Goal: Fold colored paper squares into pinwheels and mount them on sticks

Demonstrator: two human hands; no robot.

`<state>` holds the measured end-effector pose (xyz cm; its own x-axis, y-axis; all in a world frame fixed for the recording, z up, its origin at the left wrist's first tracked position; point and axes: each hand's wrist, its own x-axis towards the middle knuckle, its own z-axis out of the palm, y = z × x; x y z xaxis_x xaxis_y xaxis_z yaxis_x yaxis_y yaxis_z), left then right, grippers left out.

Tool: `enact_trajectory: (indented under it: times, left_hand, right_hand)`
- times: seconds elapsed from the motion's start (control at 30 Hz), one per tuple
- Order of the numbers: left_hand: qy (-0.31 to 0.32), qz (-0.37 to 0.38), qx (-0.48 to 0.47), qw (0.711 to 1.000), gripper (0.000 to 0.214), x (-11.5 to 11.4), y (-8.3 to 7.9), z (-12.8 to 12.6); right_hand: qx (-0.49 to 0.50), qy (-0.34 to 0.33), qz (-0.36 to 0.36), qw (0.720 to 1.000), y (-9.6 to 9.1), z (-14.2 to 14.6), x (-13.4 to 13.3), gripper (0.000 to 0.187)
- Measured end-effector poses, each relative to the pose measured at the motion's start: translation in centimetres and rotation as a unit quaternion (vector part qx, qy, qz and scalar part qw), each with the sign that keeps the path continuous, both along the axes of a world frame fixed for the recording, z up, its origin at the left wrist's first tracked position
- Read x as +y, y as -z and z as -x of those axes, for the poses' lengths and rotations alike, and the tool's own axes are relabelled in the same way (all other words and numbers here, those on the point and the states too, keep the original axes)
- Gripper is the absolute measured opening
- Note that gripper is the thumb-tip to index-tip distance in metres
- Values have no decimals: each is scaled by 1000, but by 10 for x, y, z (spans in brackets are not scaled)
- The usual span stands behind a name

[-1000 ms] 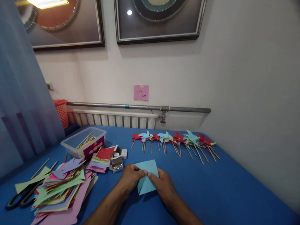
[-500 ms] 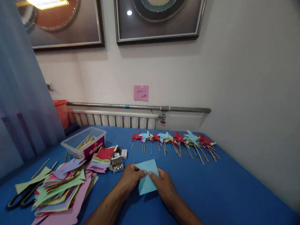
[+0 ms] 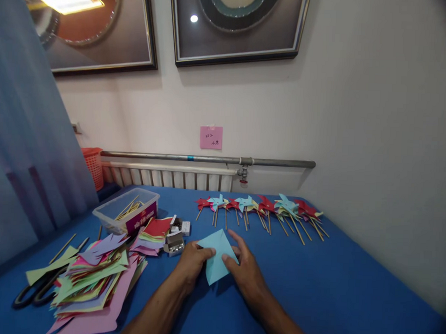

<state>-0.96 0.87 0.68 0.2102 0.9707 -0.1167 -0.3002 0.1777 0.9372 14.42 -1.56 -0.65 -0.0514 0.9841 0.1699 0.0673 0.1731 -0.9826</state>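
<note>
A light blue paper square (image 3: 216, 258) is held just above the blue table (image 3: 336, 290), folded along a diagonal. My left hand (image 3: 192, 265) pinches its left edge with thumb and fingers closed. My right hand (image 3: 245, 270) grips the right side, thumb on top and two fingers stretched behind the sheet. Both hands meet near the paper's middle.
A heap of coloured cut paper (image 3: 92, 279) lies at the left, with scissors (image 3: 36, 292) beside it. A clear tub of wooden sticks (image 3: 127, 214), a small box of pins (image 3: 174, 243) and a row of finished pinwheels (image 3: 261, 208) lie farther back.
The paper has been turned slightly and raised a little. My right fingers have stretched out behind it. The camera shifted slightly.
</note>
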Motion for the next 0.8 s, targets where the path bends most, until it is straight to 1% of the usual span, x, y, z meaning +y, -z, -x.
enact_trajectory:
  times: [0.03,0.1,0.17,0.2,0.3,0.37,0.5,0.53,0.57,0.63,0.7,0.73,0.77,0.8]
  left_hand:
    - [-5,9,-16,1000,28,0,-1,1]
    - [-18,22,-41,999,27,0,-2,2]
    - [-35,30,-57,997,23,1,-1,3]
    - [-39,31,-63,997,21,2,1,3]
    - [-24,28,-74,997,19,5,6,4]
    - [-19,31,-76,996,19,6,9,4]
    - [-32,45,-90,994,19,8,10,4]
    - [-31,46,-95,994,19,7,9,4]
    - [-27,46,-99,994,19,7,9,4]
    - [-9,41,-103,994,22,6,8,3]
    - [11,29,-105,994,25,5,8,2]
    - [15,21,-105,994,26,5,9,2]
    - [15,14,-105,994,27,5,10,1]
    - [11,7,-104,994,28,5,11,0]
  right_hand:
    - [-15,-8,-22,1000,-2,-1,-2,78]
    - [-76,-11,-78,994,-4,-3,-7,80]
    - [-144,-8,-120,982,-5,-4,-10,71]
    - [-169,-9,-130,977,-5,-4,-11,65]
    - [-210,-15,-127,969,-4,-3,-13,44]
    - [-231,-15,-131,964,-4,-3,-13,38]
    - [-300,-26,-159,940,-5,-5,-15,51]
    - [-316,-27,-168,933,-5,-5,-15,51]
    - [-326,-24,-180,928,-5,-5,-16,48]
    - [-332,-14,-200,922,-5,-5,-17,35]
    - [-319,-4,-204,925,-5,-4,-17,18]
    - [-307,0,-200,930,-6,-4,-17,13]
    - [-294,2,-193,936,-6,-4,-16,13]
    - [-281,4,-185,942,-7,-4,-15,17]
